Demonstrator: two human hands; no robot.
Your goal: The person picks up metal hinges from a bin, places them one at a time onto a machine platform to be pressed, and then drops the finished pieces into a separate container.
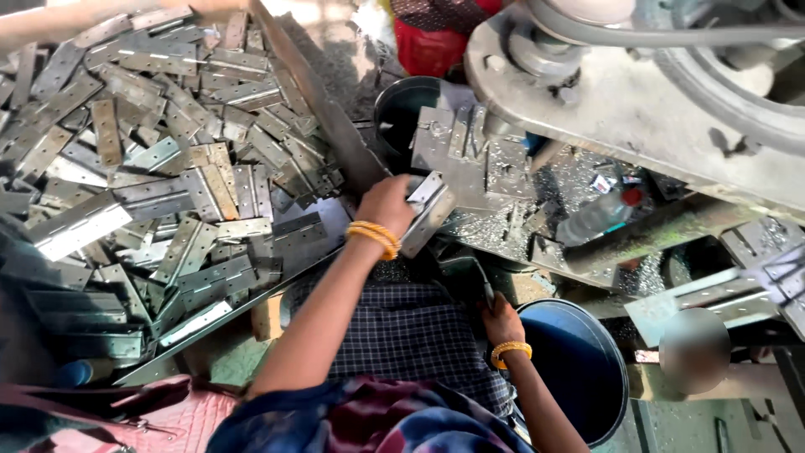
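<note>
Hinges [168, 168] heap on the tray [335, 126] at left. Left hand [387, 204] grips a hinge [428, 210], long axis slanting up-right toward the press plate [470, 159]. Right hand [501, 321], lower right, clasps a lever [485, 285] beside the blue bucket [579, 369].

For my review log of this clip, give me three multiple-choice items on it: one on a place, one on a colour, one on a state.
1. Where is the hinge pile?
A. On the tray to the person's left
B. In the blue bin
C. On the lap

2. What colour are the bangles?
A. Green
B. Yellow
C. White

3. What is the left hand doing?
A. Resting open and empty
B. Gripping a hinge
C. Holding a bottle

Answers:
1. A, the hinges cover the tray at left.
2. B, both wrists show yellow bands.
3. B, its fingers close round a hinge near the press plate.
</note>
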